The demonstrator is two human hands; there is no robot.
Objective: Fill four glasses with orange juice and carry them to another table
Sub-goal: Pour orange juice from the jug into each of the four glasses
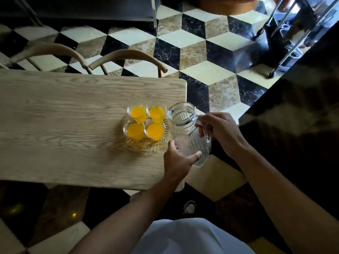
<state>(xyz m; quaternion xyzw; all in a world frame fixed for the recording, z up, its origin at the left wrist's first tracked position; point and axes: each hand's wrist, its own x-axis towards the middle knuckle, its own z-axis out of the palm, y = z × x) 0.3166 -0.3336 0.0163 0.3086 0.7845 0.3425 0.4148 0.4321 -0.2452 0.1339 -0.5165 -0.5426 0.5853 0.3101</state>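
Right hand point(218, 132) curls around the handle of a clear glass pitcher point(187, 131), which looks empty and is held just past the worktop's point(73, 116) right edge. Left hand point(178, 158) cups the pitcher's lower body, thumb stretched across the glass; its other fingers are hidden behind the pitcher. Four glasses point(146, 123) of orange juice stand clustered on a clear glass tray point(146, 146) near that edge, just beside the pitcher. Two chair backs point(126, 55) show beyond the worktop, partly cut off.
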